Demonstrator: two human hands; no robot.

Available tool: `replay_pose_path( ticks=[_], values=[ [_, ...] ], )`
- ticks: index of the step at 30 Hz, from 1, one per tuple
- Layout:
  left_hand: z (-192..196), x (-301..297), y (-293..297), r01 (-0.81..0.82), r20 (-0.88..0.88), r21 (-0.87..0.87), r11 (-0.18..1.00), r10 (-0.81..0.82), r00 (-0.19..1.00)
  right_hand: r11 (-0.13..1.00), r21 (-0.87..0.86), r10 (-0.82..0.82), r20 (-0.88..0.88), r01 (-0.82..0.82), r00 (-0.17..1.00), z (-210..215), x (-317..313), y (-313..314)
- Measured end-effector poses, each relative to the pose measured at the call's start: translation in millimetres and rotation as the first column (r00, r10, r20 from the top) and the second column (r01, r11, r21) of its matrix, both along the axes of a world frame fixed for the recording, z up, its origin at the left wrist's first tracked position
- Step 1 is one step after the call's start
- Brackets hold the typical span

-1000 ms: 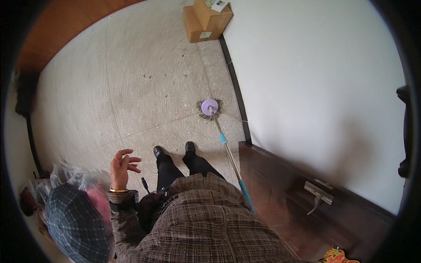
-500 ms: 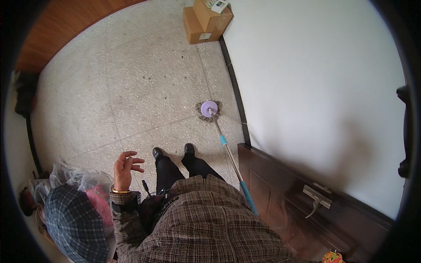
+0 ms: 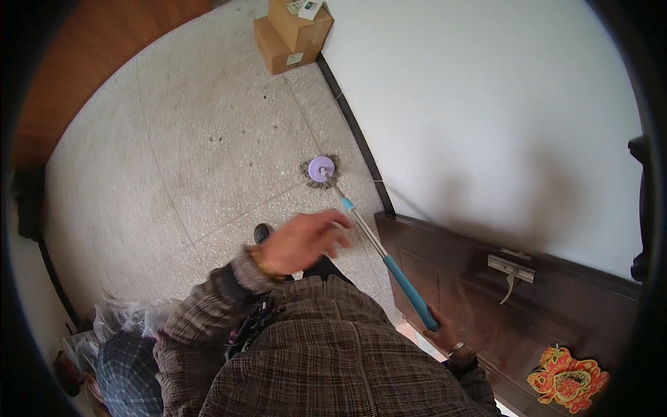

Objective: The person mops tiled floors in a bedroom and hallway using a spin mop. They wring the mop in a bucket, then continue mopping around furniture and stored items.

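teal-gripped mop (image 3: 403, 280) in right hand (image 3: 441, 335), near fingers (image 3: 330, 218) of left hand (image 3: 299, 243)

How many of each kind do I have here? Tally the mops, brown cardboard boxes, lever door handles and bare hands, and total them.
Round-headed mop: 1
Brown cardboard boxes, stacked: 2
Lever door handle: 1
Bare hands, left hand and right hand: 2
Total: 6

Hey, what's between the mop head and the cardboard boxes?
The head view shows only floor, with a thin seam, between the mop head and cardboard boxes.
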State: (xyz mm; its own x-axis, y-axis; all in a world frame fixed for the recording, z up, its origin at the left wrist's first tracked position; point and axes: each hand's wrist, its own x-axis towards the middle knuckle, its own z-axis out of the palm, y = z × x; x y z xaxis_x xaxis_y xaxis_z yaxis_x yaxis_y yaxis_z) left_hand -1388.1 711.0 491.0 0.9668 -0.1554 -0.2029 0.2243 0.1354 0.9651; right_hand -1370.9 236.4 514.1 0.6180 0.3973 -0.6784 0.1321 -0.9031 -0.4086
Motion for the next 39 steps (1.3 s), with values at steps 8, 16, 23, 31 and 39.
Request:
replay_pose_path(
  ticks=[8, 16, 23, 31, 39],
  values=[
    [-123.6, 40.3, -127.6, 0.552, -0.375, -0.085, 0.83, -0.54, 0.754, 1.0, -0.012, -0.023, 0.037, 0.023, 0.999, 11.8, -19.2, 34.1],
    [-182.1, 44.8, -238.5, 0.558, -0.611, -0.236, 0.795, -0.568, 0.551, 0.591, -0.037, -0.681, -0.559, 0.806, 0.474, 42.7, -26.8, -0.5],
    [-204.8, 47.0, -295.7, 0.124, -0.773, -0.404, 0.906, -0.411, 0.483, 0.233, -0.111, -0.554, -0.831, 0.966, 0.038, 24.2, -24.7, -34.7],
    [-239.5, 56.5, -344.4, -0.035, -0.813, -0.473, 0.88, -0.422, 0.401, 0.527, -0.149, -0.607, -0.755, 0.837, 0.248, 12.5, 10.6, -69.2],
    [-218.8, 77.0, -356.9, -0.053, -0.813, -0.473, 0.88, -0.412, 0.412, 0.981, -0.111, -0.173, -0.097, 0.162, 0.98, 26.1, 23.8, -71.1]
  ],
)
